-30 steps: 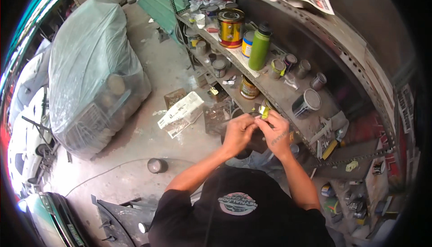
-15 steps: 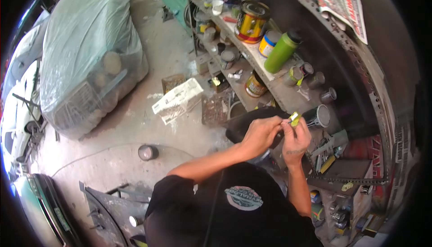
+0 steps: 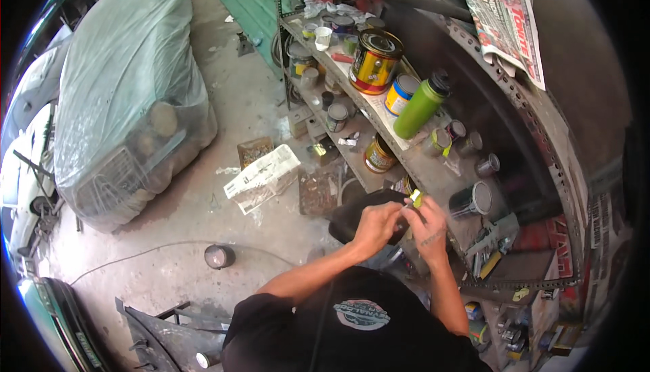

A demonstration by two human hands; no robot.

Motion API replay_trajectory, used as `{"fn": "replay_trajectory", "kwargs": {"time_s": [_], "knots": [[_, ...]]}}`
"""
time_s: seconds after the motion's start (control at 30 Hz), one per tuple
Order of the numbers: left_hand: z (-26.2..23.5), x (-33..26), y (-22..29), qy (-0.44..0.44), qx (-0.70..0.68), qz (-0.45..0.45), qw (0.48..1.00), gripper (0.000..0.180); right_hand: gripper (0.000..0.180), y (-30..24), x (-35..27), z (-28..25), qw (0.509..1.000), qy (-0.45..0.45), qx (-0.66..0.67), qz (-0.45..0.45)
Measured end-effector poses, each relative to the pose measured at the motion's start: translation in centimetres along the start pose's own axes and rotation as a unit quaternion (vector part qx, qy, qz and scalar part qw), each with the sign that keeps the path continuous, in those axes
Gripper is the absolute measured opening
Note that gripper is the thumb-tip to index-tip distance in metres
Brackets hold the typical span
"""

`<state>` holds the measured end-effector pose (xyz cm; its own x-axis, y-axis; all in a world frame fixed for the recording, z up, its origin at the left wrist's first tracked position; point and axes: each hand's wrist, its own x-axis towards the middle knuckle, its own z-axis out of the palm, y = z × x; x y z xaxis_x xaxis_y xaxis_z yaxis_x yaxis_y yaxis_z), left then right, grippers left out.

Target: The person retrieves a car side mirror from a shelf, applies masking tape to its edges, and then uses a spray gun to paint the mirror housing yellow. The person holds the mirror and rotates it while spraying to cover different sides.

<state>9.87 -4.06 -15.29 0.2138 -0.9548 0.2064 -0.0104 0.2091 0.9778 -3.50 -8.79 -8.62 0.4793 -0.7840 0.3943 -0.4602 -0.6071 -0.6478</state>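
My left hand [image 3: 377,230] and my right hand [image 3: 428,228] meet in front of my chest, fingertips almost touching. Between the thumb and fingers of my right hand is a small yellow-green strip [image 3: 416,200] with a whitish part; its exact kind is too small to tell. The fingers of my left hand are pinched together right beside it, and what they grip is hidden. Just beyond both hands is a shelf rack holding a grey-rimmed tin [image 3: 472,200], a green bottle [image 3: 421,106] and several small cups.
A large yellow paint can [image 3: 376,60] and a blue-and-yellow tin [image 3: 401,94] share the upper shelf. Newspaper [image 3: 504,26] hangs at the far right. On the floor lie a white sheet [image 3: 263,177], a hose [image 3: 145,255] and a small can [image 3: 219,256]. A plastic-covered car [image 3: 132,80] stands left.
Both hands have shifted slightly left and down in the picture, still together at the yellow-green strip. The surroundings have shifted in view as my head moved.
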Motion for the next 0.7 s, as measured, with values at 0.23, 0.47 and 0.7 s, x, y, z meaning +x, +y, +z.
{"fn": "replay_trajectory", "kwargs": {"time_s": [0.23, 0.47, 0.7], "knots": [[-1.4, -1.6, -2.0, 0.033, -0.003, -0.033, 0.999, 0.017, 0.021, 2.5, -2.1, -2.1, 0.996, 0.027, 0.019, 0.08], [-4.0, -4.4, 0.2, 0.098, 0.014, -0.066, 0.993, 0.016, 0.021, 8.4, -4.9, -0.9, 0.987, -0.007, 0.083, 0.139], [-8.5, -7.5, 3.0, 0.262, 0.028, 0.02, 0.964, 0.011, 0.022, 12.7, -8.6, 5.3, 0.952, -0.084, 0.177, 0.237]]}}
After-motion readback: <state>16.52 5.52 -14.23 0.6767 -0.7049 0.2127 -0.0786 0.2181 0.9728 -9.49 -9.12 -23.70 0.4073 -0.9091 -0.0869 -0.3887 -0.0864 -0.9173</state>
